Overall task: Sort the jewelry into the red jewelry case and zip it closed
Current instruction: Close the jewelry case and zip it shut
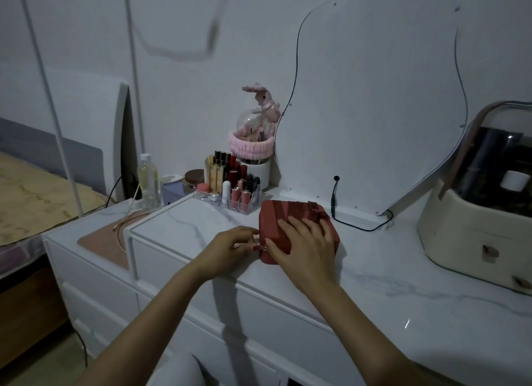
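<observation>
The red jewelry case [290, 221] sits closed on the white marbled surface [388, 285], just right of the frame's centre, in front of a wavy-edged mirror panel [374, 112]. The right hand [305, 241] lies flat on the lid, fingers spread and straight, its grip apart and pressing down rather than clasping. The left hand [230, 249] reaches in from the lower left and meets the case at its near left corner, where its fingertips come together in a pinch at the small metal zipper pull [263, 247]; the pull itself is tiny and partly hidden, so how far the zip has run cannot be told.

Behind the case, toward the centre of the frame, stands a clear organiser of lipsticks and small bottles [230, 190], and behind that a white cup wrapped in a fluffy pink band [250, 147], topped by a clear dome and a pink rabbit figure [264, 100]. A clear plastic bottle [148, 181] stands further left. A cream cosmetics box with a dark window [475, 213] fills the right edge. A black cable [359, 227] trails across the surface below the mirror. A bed [34, 195] shows at the left edge.
</observation>
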